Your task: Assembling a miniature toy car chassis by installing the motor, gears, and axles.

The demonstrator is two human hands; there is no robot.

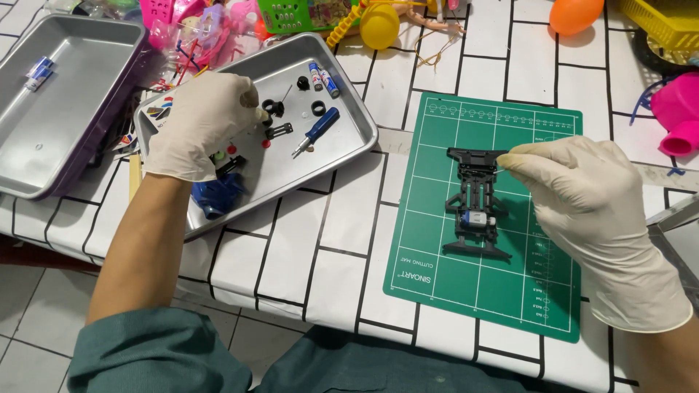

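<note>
The left hand [200, 124] hides part of the tray [349, 109]; the pink toy [677, 113] is cut off at the right edge.

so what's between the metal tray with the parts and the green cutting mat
Head view: only bare tablecloth, white with black lines, lies between the metal tray and the green cutting mat; no loose parts show there.

shiny metal tray [349, 138], matt plastic chassis [477, 200]

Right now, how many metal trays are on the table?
2. One tray at far left holds a battery; the second tray, beside it, lies under the left hand.
</note>
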